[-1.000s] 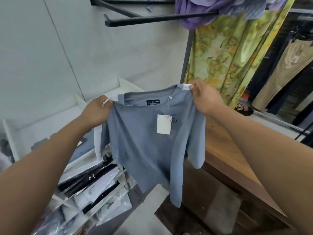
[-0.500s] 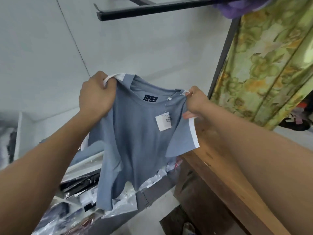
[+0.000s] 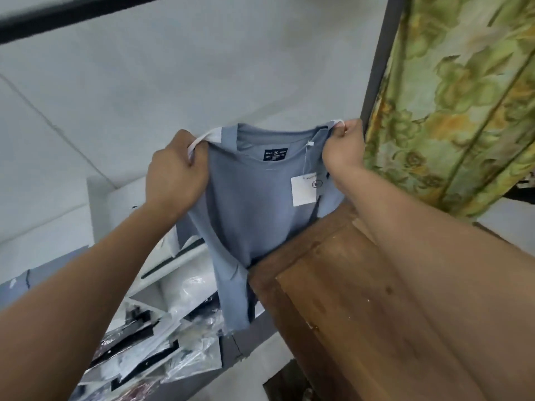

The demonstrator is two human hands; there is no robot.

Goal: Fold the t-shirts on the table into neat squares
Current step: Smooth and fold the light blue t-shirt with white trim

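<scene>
Left hand (image 3: pixel 173 175): fingers curled tight round the white-trimmed shoulder of the blue-grey t-shirt (image 3: pixel 254 209). The shirt hangs in the air between both hands, collar up, its lower part against the corner of the wooden table (image 3: pixel 347 290) and its hem trailing below the edge. A paper tag (image 3: pixel 304 189) dangles from the collar. Right hand (image 3: pixel 343 146): pinching the other shoulder. Judgement: light, limp knit that will sag and crease, so the shoulder seams are the sound holds. The hem is possibly twisted; too blurred to confirm.
</scene>
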